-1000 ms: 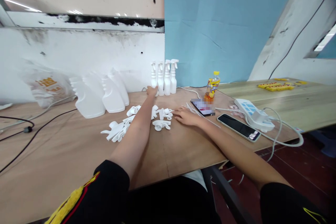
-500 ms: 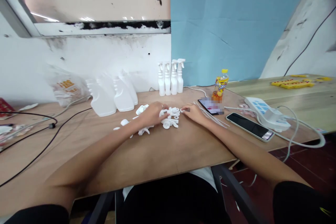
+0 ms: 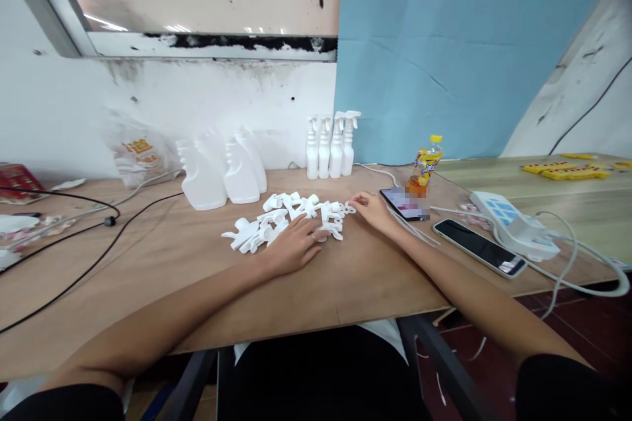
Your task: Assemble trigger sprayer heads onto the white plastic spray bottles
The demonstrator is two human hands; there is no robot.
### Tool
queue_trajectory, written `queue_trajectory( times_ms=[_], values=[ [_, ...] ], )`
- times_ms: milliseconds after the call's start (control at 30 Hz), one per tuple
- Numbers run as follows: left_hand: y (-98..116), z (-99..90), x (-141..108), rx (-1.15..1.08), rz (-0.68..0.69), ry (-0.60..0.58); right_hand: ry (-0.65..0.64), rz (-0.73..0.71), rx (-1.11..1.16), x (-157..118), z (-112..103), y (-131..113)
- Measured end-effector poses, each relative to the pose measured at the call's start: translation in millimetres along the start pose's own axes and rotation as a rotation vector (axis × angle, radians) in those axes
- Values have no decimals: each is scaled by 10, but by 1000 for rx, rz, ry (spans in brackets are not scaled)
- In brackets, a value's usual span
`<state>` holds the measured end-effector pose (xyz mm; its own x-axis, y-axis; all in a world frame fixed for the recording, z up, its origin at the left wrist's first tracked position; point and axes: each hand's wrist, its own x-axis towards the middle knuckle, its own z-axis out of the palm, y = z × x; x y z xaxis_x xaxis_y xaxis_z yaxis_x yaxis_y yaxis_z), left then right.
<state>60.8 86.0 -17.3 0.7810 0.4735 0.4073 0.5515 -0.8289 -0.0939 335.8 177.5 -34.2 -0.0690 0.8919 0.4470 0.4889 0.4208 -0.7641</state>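
White trigger spray heads [image 3: 249, 233] lie in a loose pile on the wooden table in front of me. My left hand [image 3: 296, 243] rests at the near side of the pile, fingers stretched out and apart, with a ring on one finger. It touches or hovers over the nearest pieces; which of these, I cannot tell. At the pile's right end, my right hand [image 3: 370, 209] has thumb and fingers pinched at a small white ring [image 3: 349, 208]. Part of the pile is hidden behind my left hand.
Four assembled spray bottles [image 3: 336, 151] stand at the wall, with larger white bottles [image 3: 202, 177] left of them. On the right are thin tubes [image 3: 415, 229], two phones [image 3: 478, 247], a drink bottle [image 3: 428, 164] and a power strip [image 3: 513, 223]. Black cables [image 3: 99, 263] cross the left side.
My left hand has drawn back toward me from the top of the pile and its fingers have spread, uncovering more spray heads. My right hand stays by the small ring. The view has shifted slightly.
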Motion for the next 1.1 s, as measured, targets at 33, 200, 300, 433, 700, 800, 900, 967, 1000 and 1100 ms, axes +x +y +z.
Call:
queue_trajectory(
  times_ms=[33, 200, 300, 433, 700, 800, 900, 967, 1000, 1100],
  values=[
    [13, 13, -2, 4, 5, 1, 10, -9, -9, -6, -19, -12],
    [151, -82, -54, -16, 16, -22, 92, -137, -115, -35, -161, -148],
    [287, -230, -142, -125, -7, -47, 85, -175, -102, -151, -223, -347],
    [504, -414, -316, -308, -132, -74, -3, -232, -7, -605, -191, -726],
    [658, -395, -485, -487, -441, 80, -66, -564, 29, -1456, 115, -1084],
    [627, -364, -483, -544, -440, 107, -104, -632, 23, -1441, 198, -1107],
    [636, -357, -476, -589, -436, 113, -121, -684, 12, -1404, 236, -1134],
    [663, -347, -466, -622, -464, 102, -133, -734, 6, -1400, 246, -1144],
    [678, -339, -459, -634, -479, 93, -148, -753, 8, -1403, 248, -1144],
    [707, -321, -450, -639, -501, 69, -239, -772, 21, -1423, 248, -1129]
  ],
)
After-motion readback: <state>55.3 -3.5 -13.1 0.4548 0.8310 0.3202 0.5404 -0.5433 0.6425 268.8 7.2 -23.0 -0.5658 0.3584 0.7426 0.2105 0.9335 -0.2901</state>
